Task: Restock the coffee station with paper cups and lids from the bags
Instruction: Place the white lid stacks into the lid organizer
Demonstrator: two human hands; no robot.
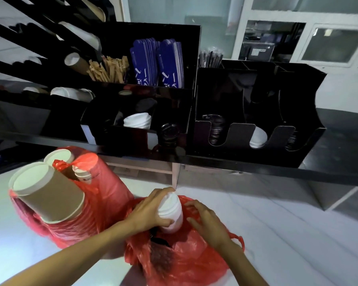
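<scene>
Head view, looking down at the hands. Left hand (151,211) wrapped round a stack of white lids (171,211), thumb across the front, fingers over the top: a firm hold, likely so the nested stack comes out in one piece. Right hand (205,221) spread loosely on the rim of the near red bag (184,259), fingers relaxed and gripping nothing, seemingly pinning the thin plastic down so it doesn't ride up with the lids. Stack standing upright in the bag's mouth, at about 6 o'clock in frame. Dark lids, probably, deeper in that bag; hard to tell.

At 9 o'clock, a second red bag (103,193) with brown paper cups (48,193) poking out, mouths up and tilted, untouched.

Up at 12 o'clock on the dark surface (329,172), the left organiser (136,120) holding a few white lids. At 2 o'clock, the slotted lid holder (256,120), its middle slot low on white lids, a plausible place for this stack. Restocking barely begun, by the look of it.
</scene>
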